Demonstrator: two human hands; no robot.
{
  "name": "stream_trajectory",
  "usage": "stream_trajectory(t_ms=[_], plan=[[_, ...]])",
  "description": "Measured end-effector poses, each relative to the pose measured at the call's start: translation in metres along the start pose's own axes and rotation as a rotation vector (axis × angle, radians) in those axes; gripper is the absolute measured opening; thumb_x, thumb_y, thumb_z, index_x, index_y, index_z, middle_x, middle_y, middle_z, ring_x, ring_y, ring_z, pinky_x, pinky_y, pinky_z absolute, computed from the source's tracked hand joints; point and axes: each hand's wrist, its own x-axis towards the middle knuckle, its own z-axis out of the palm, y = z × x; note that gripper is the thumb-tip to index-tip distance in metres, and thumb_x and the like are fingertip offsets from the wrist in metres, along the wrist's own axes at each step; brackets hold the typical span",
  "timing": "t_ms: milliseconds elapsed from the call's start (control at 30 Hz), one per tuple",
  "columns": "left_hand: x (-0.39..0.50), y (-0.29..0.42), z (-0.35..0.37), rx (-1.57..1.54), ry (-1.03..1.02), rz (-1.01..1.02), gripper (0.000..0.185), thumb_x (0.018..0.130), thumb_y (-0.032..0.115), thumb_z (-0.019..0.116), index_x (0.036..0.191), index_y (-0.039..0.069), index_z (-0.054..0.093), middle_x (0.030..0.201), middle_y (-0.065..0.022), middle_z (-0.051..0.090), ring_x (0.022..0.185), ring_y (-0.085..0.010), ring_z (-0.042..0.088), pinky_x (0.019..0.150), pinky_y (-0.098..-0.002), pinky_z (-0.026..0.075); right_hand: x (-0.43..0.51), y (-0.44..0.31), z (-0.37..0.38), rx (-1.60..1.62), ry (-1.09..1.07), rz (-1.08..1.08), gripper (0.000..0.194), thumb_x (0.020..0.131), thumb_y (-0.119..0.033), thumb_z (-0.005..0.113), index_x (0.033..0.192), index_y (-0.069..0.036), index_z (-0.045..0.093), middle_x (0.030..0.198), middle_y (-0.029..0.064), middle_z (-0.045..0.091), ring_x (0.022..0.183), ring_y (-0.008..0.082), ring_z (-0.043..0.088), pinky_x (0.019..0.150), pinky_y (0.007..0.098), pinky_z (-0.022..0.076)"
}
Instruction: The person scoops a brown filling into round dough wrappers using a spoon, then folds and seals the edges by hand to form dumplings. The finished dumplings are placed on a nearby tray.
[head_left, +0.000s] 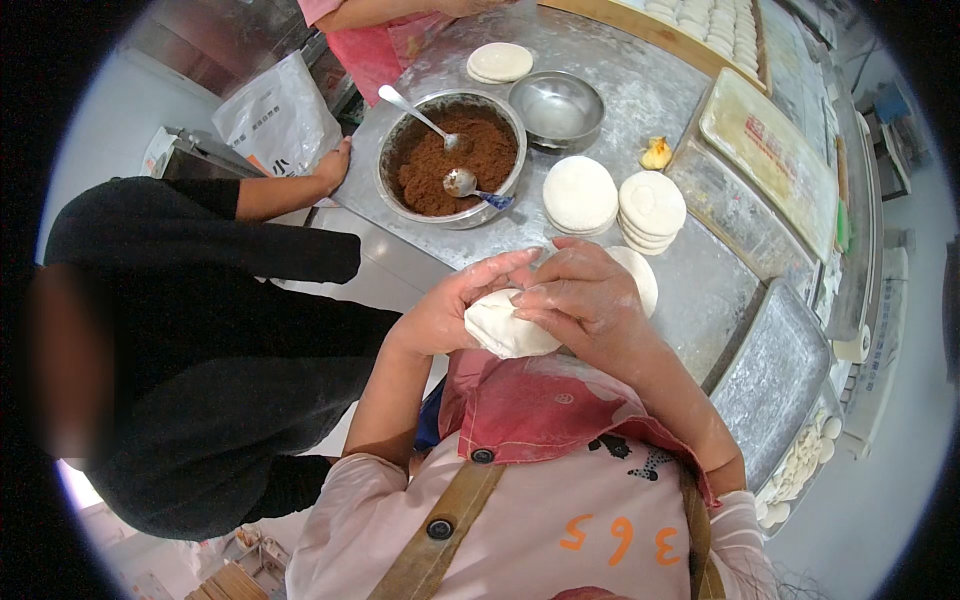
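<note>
My left hand (450, 304) cups a white dough piece (510, 326) from its left side and below. The fingertips of my right hand (589, 300) pinch the dough's gathered upper edge. Beyond my hands stands a steel bowl (388, 191) of brown crumbly filling (427, 169), with two metal spoons (416, 114) in it. Stacks of flat dough rounds (580, 193) lie on the floured metal table (637, 79) just past my right hand, and another round (643, 277) is partly hidden behind it. Whether filling is inside the held dough cannot be seen.
A steel bowl (556, 109) and more dough rounds (500, 61) sit farther back. To the right are a lidded container (772, 161), a floured tray (776, 375) and dough pieces (799, 465). A person in black (225, 300) stands close on the left; a co-worker's pink apron (375, 56) shows across the table.
</note>
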Motion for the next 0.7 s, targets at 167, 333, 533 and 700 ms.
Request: stream_trajectory(t_ms=[167, 333, 533, 700], plan=[[0.000, 0.002, 0.000, -0.016, -0.002, 0.023, 0.085, 0.078, 0.009, 0.079, 0.148, -0.002, 0.033, 0.144, -0.0158, 0.046, 0.133, -0.0252, 0.046, 0.110, -0.0383, 0.037, 0.004, -0.006, -0.001, 0.049, -0.030, 0.055, 0.019, 0.074, -0.018, 0.078, 0.090, -0.011, 0.072, 0.091, 0.0042, 0.066, 0.092, 0.0260, 0.063, 0.095, 0.0453, 0.0482], [0.004, 0.009, 0.006, -0.057, 0.042, 0.002, 0.091, 0.071, 0.005, 0.085, 0.148, 0.002, 0.036, 0.127, -0.0072, 0.054, 0.120, -0.0169, 0.053, 0.104, -0.0318, 0.041, 0.006, -0.009, 0.000, 0.053, 0.006, 0.063, 0.018, 0.073, -0.016, 0.079, 0.088, -0.009, 0.073, 0.087, 0.0054, 0.066, 0.087, 0.0255, 0.063, 0.094, 0.0434, 0.0490], [0.001, 0.006, 0.003, -0.018, 0.036, -0.059, 0.092, 0.071, 0.005, 0.085, 0.148, 0.002, 0.035, 0.133, -0.0086, 0.051, 0.123, -0.0170, 0.051, 0.105, -0.0316, 0.041, 0.005, -0.007, 0.002, 0.017, -0.027, 0.045, 0.016, 0.073, -0.014, 0.079, 0.088, -0.009, 0.073, 0.088, 0.0058, 0.067, 0.088, 0.0256, 0.064, 0.095, 0.0430, 0.0493], [-0.002, 0.004, -0.001, 0.007, -0.004, -0.068, 0.094, 0.070, 0.004, 0.085, 0.149, 0.003, 0.035, 0.143, -0.0102, 0.045, 0.127, -0.0165, 0.048, 0.106, -0.0319, 0.039, 0.003, -0.007, 0.002, 0.083, -0.027, 0.073, 0.014, 0.076, -0.014, 0.075, 0.087, -0.008, 0.071, 0.091, 0.0066, 0.066, 0.093, 0.0279, 0.063, 0.094, 0.0432, 0.0468]])
